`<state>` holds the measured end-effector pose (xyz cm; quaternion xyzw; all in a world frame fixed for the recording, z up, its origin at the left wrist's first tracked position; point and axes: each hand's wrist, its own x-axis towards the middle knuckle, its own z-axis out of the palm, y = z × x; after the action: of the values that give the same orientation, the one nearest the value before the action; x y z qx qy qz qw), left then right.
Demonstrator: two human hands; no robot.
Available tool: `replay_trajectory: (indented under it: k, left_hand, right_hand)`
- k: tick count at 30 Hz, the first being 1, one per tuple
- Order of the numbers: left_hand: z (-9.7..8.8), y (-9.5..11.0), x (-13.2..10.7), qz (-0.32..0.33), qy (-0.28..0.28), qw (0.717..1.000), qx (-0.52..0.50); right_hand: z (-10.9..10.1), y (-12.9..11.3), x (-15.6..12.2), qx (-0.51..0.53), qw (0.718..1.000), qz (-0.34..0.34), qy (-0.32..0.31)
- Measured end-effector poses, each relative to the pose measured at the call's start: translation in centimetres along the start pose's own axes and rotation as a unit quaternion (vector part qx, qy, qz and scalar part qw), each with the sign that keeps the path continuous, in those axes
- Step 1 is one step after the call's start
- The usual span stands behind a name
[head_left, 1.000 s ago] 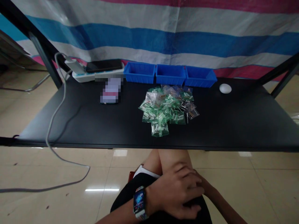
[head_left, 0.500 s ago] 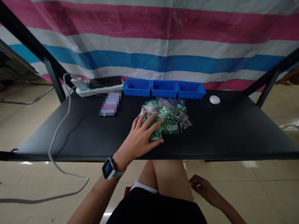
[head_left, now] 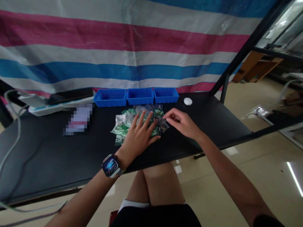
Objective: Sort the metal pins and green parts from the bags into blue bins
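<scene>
A pile of small clear and green plastic bags holding tiny parts lies on the black table. My left hand, with a smartwatch on the wrist, lies flat on the pile with fingers spread. My right hand reaches to the pile's right edge, its fingers pinched at a small clear bag there. Whether that bag is gripped or just touched is unclear.
Three blue bins stand in a row behind the pile. A white round object lies to their right. A power strip with a phone on it and a grey cable are at the left. A striped tarp hangs behind.
My left hand came up from my lap onto the pile, then stayed. My right hand rose from my lap to the pile's right edge. The view swung to the right.
</scene>
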<state>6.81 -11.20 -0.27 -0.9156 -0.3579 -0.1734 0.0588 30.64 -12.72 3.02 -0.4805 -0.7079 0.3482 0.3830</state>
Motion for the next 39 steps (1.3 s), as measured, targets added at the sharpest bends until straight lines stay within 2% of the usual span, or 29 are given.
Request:
replay_trajectory:
  k: [3, 5, 8, 11, 13, 15, 20, 23, 27, 30, 32, 35, 39]
  left_hand:
    - [-0.7, 0.0, 0.3, -0.055, 0.016, 0.998, -0.004]
    - [-1.5, -0.8, -0.4, -0.092, 0.021, 0.996, -0.003]
    - [-2.2, -2.8, -2.3, -0.101, 0.003, 0.995, 0.006]
    - [-2.2, -4.7, -4.0, -0.089, -0.025, 0.996, 0.013]
    - [-1.8, -5.1, -4.5, -0.095, -0.036, 0.995, 0.01]
    - [-1.1, -4.7, -4.4, -0.102, -0.04, 0.994, -0.002]
    - [0.8, -1.4, -3.4, -0.146, -0.039, 0.988, -0.033]
    - [1.3, 0.5, -2.8, -0.198, -0.035, 0.978, -0.047]
    - [0.5, 1.1, -2.1, -0.233, -0.041, 0.967, -0.098]
    - [-0.7, 0.3, -1.2, -0.256, 0.007, 0.959, -0.12]
    - [-1.5, -0.1, -0.3, -0.261, 0.05, 0.955, -0.132]
    - [-2.3, -0.1, 1.3, -0.238, 0.087, 0.954, -0.161]
    - [-2.6, -0.8, 4.0, -0.21, 0.095, 0.955, -0.185]
  right_hand:
    - [1.0, 3.9, 5.7, -0.085, 0.993, -0.076, 0.031]
    - [1.6, 5.9, 7.8, -0.137, 0.985, -0.101, 0.04]
    - [2.2, 7.7, 8.8, -0.165, 0.98, -0.105, 0.02]
    - [2.5, 8.4, 8.7, -0.147, 0.984, -0.104, 0.018]
    - [2.8, 8.2, 8.5, -0.131, 0.986, -0.106, 0.017]
    - [3.2, 7.8, 8.2, -0.12, 0.987, -0.11, 0.008]
    - [4.2, 6.7, 7.5, -0.113, 0.984, -0.135, -0.027]
    - [4.3, 6.6, 7.2, -0.11, 0.981, -0.157, -0.03]
    - [3.8, 6.2, 7.1, -0.115, 0.974, -0.192, 0.026]
    - [3.3, 5.8, 7.3, -0.094, 0.972, -0.2, 0.083]
    - [3.2, 5.4, 7.6, -0.041, 0.98, -0.171, 0.097]
    - [3.8, 4.8, 8.3, 0.108, 0.987, -0.088, 0.083]
    - [5.0, 3.5, 9.3, 0.279, 0.957, -0.017, 0.075]
